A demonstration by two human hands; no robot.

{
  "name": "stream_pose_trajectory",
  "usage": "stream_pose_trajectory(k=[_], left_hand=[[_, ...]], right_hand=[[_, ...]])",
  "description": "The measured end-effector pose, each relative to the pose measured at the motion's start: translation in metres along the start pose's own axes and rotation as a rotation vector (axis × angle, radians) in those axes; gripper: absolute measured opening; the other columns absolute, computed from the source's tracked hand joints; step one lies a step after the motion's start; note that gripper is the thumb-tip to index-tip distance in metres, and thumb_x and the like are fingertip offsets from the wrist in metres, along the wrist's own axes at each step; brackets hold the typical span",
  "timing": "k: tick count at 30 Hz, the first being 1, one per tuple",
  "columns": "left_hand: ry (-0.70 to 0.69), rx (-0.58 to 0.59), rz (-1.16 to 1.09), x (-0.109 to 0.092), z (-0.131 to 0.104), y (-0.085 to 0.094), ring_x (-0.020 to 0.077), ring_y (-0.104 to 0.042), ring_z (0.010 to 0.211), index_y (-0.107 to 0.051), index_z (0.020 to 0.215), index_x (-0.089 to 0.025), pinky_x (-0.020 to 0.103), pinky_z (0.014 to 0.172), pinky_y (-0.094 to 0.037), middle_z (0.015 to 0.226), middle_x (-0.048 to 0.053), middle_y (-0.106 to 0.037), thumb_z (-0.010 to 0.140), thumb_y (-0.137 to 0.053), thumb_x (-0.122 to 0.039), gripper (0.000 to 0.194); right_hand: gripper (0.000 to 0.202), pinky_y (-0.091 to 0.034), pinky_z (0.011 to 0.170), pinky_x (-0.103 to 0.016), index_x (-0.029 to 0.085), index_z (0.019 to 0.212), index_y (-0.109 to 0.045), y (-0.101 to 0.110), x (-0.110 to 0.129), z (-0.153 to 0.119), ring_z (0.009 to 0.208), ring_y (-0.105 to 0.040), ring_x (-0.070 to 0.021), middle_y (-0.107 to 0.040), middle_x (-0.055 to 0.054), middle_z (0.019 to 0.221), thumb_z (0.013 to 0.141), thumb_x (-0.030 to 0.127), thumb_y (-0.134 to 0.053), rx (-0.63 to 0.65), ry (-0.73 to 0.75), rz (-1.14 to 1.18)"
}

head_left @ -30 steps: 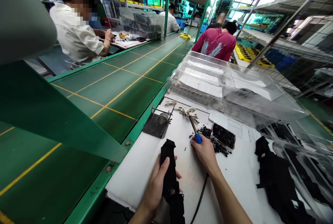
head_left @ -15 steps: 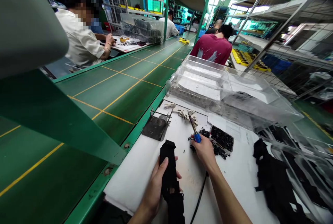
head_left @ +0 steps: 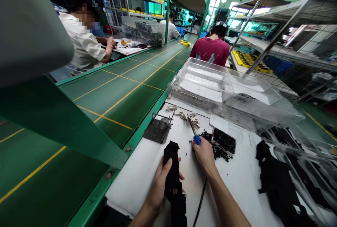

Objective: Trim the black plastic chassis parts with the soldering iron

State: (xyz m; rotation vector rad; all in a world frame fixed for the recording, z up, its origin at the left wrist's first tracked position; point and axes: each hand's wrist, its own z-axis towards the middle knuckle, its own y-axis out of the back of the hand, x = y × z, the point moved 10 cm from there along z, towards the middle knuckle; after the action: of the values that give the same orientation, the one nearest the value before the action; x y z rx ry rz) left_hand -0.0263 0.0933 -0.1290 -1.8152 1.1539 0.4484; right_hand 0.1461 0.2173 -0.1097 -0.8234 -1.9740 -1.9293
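Observation:
My left hand (head_left: 161, 181) is closed around a long, flat black plastic part (head_left: 172, 167), thumb on top and fingertips showing at its right edge. The part points away from me, with a small opening midway along it. In my right hand (head_left: 204, 153) is a soldering iron (head_left: 193, 129) with a blue grip, its metal end pointing forward and a little left. Its black cable (head_left: 201, 200) trails down beside my forearm. Below the iron's tip lie several pale metal clips (head_left: 195, 121). A pile of small black bits (head_left: 222, 154) lies right of my right hand.
A small open box (head_left: 224, 140) holds more black bits. Left of it stands a metal stand (head_left: 158, 128). Clear plastic trays (head_left: 205, 88) and black parts (head_left: 276, 185) lie to the right. A green conveyor (head_left: 123, 90) carries a yellow toy car (head_left: 185, 42). Co-workers sit nearby.
My right hand and the soldering iron have shifted slightly left, the iron's tip moving left over the clips. The black part has moved very slightly right. The co-worker in red has lowered the head.

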Motion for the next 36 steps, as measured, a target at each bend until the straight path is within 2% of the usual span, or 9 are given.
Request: stream_pose_trajectory(k=[5, 10, 14, 18, 24, 27, 30, 33, 36], left_hand=[[-0.038, -0.017, -0.021, -0.005, -0.004, 0.002, 0.0194, -0.065, 0.051, -0.049, 0.129, -0.018, 0.031, 0.05, -0.053, 0.074, 0.002, -0.065, 0.09, -0.049, -0.06, 0.057], [-0.089, -0.094, -0.076, -0.005, -0.021, 0.012, 0.0196, -0.066, 0.057, -0.046, 0.134, -0.019, 0.032, 0.053, -0.056, 0.08, 0.004, -0.067, 0.09, -0.051, -0.058, 0.059], [-0.11, -0.083, -0.048, -0.004, -0.026, 0.012, 0.0198, -0.066, 0.056, -0.044, 0.135, -0.02, 0.031, 0.051, -0.056, 0.081, 0.004, -0.067, 0.089, -0.054, -0.056, 0.06], [-0.091, -0.068, -0.056, -0.001, -0.024, 0.011, 0.0196, -0.066, 0.055, -0.044, 0.134, -0.02, 0.032, 0.05, -0.055, 0.081, 0.004, -0.067, 0.09, -0.053, -0.056, 0.058], [-0.095, -0.044, -0.112, -0.005, -0.018, 0.005, 0.0218, -0.066, 0.058, -0.041, 0.141, -0.019, 0.037, 0.053, -0.057, 0.082, 0.005, -0.068, 0.092, -0.049, -0.054, 0.061], [0.003, 0.026, -0.19, -0.001, -0.014, -0.007, 0.0221, -0.068, 0.059, -0.045, 0.141, -0.015, 0.035, 0.056, -0.056, 0.09, 0.009, -0.071, 0.093, -0.046, -0.056, 0.063], [0.156, 0.182, -0.335, 0.005, -0.017, -0.031, 0.0217, -0.071, 0.063, -0.053, 0.136, -0.011, 0.032, 0.056, -0.057, 0.121, 0.017, -0.067, 0.094, -0.039, -0.059, 0.066], [0.253, 0.317, -0.498, 0.007, -0.024, -0.057, 0.0245, -0.073, 0.066, -0.056, 0.135, -0.007, 0.033, 0.055, -0.058, 0.139, 0.02, -0.057, 0.093, -0.033, -0.062, 0.073], [0.315, 0.372, -0.593, 0.012, -0.029, -0.072, 0.028, -0.074, 0.072, -0.056, 0.135, -0.005, 0.036, 0.057, -0.06, 0.139, 0.019, -0.057, 0.093, -0.034, -0.063, 0.075]], right_hand=[[0.011, -0.037, 0.059, -0.027, 0.022, 0.082, -0.064, 0.004, 0.011, -0.012, 0.07, -0.061, -0.0216, -0.069, -0.005, 0.075, 0.081, 0.023, -0.053, 0.031, 0.061, 0.072], [0.015, -0.04, 0.06, -0.026, 0.022, 0.087, -0.065, -0.006, 0.011, -0.044, 0.067, -0.062, -0.0209, -0.07, -0.002, 0.074, 0.078, 0.028, -0.054, 0.125, 0.112, 0.158], [0.019, -0.041, 0.063, -0.025, 0.022, 0.092, -0.064, -0.014, 0.008, -0.05, 0.07, -0.062, -0.0202, -0.07, -0.001, 0.076, 0.079, 0.026, -0.051, 0.14, 0.115, 0.196], [0.013, -0.034, 0.059, -0.026, 0.023, 0.085, -0.063, -0.019, 0.01, -0.048, 0.064, -0.056, -0.0203, -0.064, 0.0, 0.067, 0.081, 0.027, -0.05, 0.132, 0.127, 0.188], [0.009, -0.023, 0.056, -0.028, 0.023, 0.077, -0.056, -0.018, 0.012, -0.05, 0.054, -0.04, -0.0175, -0.047, 0.002, 0.056, 0.083, 0.029, -0.051, 0.073, 0.112, 0.213], [0.026, -0.031, 0.057, -0.027, 0.022, 0.074, -0.052, -0.009, 0.013, -0.056, 0.058, -0.044, -0.017, -0.05, 0.001, 0.061, 0.089, 0.042, -0.05, 0.098, 0.126, 0.328], [0.037, -0.036, 0.056, -0.026, 0.02, 0.079, -0.057, 0.008, 0.012, -0.07, 0.057, -0.045, -0.0158, -0.05, 0.003, 0.061, 0.091, 0.055, -0.049, 0.175, 0.14, 0.439], [0.038, -0.035, 0.053, -0.025, 0.02, 0.08, -0.059, 0.024, 0.008, -0.087, 0.054, -0.042, -0.0144, -0.047, 0.004, 0.059, 0.089, 0.056, -0.056, 0.232, 0.128, 0.501], [0.032, -0.036, 0.054, -0.024, 0.02, 0.08, -0.058, 0.043, 0.002, -0.099, 0.058, -0.043, -0.0138, -0.051, 0.003, 0.064, 0.088, 0.052, -0.061, 0.14, 0.121, 0.526]])
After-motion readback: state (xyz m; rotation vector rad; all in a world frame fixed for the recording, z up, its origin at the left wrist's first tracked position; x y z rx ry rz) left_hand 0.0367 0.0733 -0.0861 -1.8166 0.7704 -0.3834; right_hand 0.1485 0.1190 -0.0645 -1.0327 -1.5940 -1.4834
